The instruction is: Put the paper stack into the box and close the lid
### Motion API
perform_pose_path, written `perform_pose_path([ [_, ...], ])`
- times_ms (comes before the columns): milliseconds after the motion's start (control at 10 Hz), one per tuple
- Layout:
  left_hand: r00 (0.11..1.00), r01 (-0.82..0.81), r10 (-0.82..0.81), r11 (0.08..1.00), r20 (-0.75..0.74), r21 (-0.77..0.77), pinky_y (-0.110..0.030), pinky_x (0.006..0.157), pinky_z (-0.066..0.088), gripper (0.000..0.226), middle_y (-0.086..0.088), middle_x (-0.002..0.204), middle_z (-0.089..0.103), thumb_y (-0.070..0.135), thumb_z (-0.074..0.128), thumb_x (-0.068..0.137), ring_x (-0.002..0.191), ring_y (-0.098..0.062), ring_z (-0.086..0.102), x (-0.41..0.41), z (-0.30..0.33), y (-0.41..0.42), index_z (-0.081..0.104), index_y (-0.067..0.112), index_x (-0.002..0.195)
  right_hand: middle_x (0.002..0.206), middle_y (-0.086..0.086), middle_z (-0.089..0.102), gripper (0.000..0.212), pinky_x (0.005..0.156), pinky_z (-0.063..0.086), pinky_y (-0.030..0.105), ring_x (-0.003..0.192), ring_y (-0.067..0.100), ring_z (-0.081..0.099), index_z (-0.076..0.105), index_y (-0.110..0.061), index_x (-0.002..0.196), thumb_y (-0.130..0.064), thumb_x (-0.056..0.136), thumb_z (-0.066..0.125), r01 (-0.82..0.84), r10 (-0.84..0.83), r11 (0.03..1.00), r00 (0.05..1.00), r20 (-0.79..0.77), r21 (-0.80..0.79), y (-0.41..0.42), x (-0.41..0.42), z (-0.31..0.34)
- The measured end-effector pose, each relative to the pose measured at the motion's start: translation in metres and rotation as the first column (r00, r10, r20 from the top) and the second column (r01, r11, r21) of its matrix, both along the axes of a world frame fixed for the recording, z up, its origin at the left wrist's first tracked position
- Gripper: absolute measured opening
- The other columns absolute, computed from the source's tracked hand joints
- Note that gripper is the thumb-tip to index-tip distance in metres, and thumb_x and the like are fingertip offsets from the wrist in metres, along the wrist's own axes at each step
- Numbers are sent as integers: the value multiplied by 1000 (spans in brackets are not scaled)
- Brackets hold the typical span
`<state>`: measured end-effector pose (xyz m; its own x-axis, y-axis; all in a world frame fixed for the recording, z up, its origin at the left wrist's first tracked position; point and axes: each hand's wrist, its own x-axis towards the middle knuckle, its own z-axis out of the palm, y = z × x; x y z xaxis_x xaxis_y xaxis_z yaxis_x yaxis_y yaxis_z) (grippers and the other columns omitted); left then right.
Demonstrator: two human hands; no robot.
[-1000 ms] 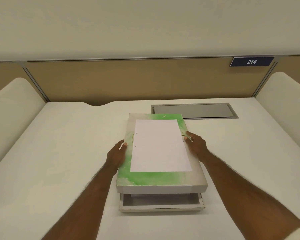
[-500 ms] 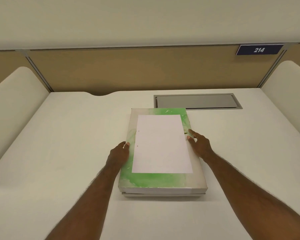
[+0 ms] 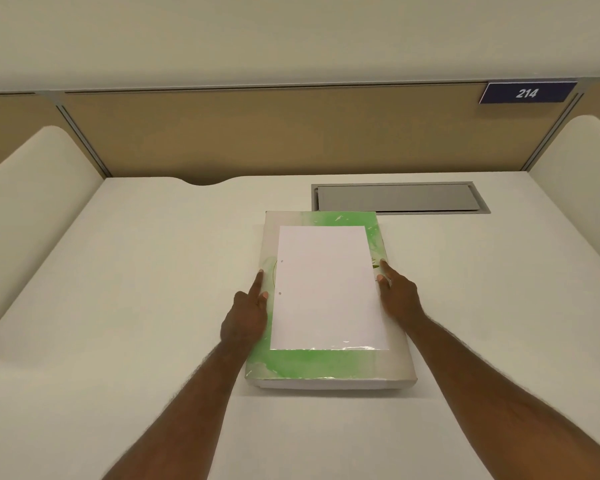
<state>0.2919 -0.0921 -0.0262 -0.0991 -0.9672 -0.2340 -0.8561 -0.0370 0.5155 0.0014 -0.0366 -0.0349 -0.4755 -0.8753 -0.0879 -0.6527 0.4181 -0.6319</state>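
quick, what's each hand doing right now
Left hand: open, fingers flat against the left edge of the box lid, gripping nothing.
Right hand: open, fingertips on the lid's right edge, gripping nothing.

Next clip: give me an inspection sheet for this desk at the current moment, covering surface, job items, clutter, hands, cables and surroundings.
Surface: pale desk, bare around the box.
Job's things: green-and-white lid sits down over the box; white sheet lies on top. Paper stack not visible.
Clutter: nothing seen.
Hands: left hand and right hand rest flat against the lid's long edges, fingers extended.
Cables: nothing seen; grey hatch in the desk is shut.
Surroundings: tan partition, blue sign reading 214.
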Motion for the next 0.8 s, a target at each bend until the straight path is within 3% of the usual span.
perform_pose_path([
  [100,990,72,-65,996,123,-50,-47,90,50,49,-6,154,32,38,28,102,119,-32,52,-2,0,-3,23,44,151,155,14,36,47,111,35,37,135,33,45,38,-13,147,-21,101,39,-38,42,998,996,-77,60,-1,2,1],
  [200,919,259,-202,957,340,-133,-47,99,44,51,5,166,4,34,29,102,140,-30,33,-6,-2,-12,23,39,152,162,6,21,48,118,25,36,143,25,35,33,-13,149,-23,102,33,-154,190,979,932,-310,137,-6,4,-1],
  [300,879,334,-284,940,383,-70,-54,116,20,53,12,166,5,38,24,102,152,-26,9,-13,-5,-23,15,36,154,162,-5,20,50,120,22,39,149,25,19,26,-21,152,-31,103,27,-203,283,950,877,-388,235,-9,8,-5],
  [400,874,342,-303,939,379,-37,-56,118,9,55,14,165,7,46,23,100,153,-26,4,-16,-7,-29,13,37,154,162,-7,20,51,119,24,43,149,31,14,25,-22,151,-36,102,29,-194,292,938,891,-348,288,-12,8,-5],
  [600,859,347,-321,938,399,9,-57,119,3,63,14,165,8,61,25,95,153,-26,3,-18,-3,-37,15,40,153,160,-6,24,54,119,18,49,149,32,12,29,-22,149,-43,99,33,-196,345,905,857,-383,378,-16,6,1],
  [800,837,382,-345,924,425,-3,-58,118,5,67,11,165,14,67,21,92,153,-25,6,-25,13,-40,22,37,152,156,0,28,58,118,7,57,150,33,6,33,-19,145,-51,96,36,-186,415,875,762,-497,446,-25,11,14],
])
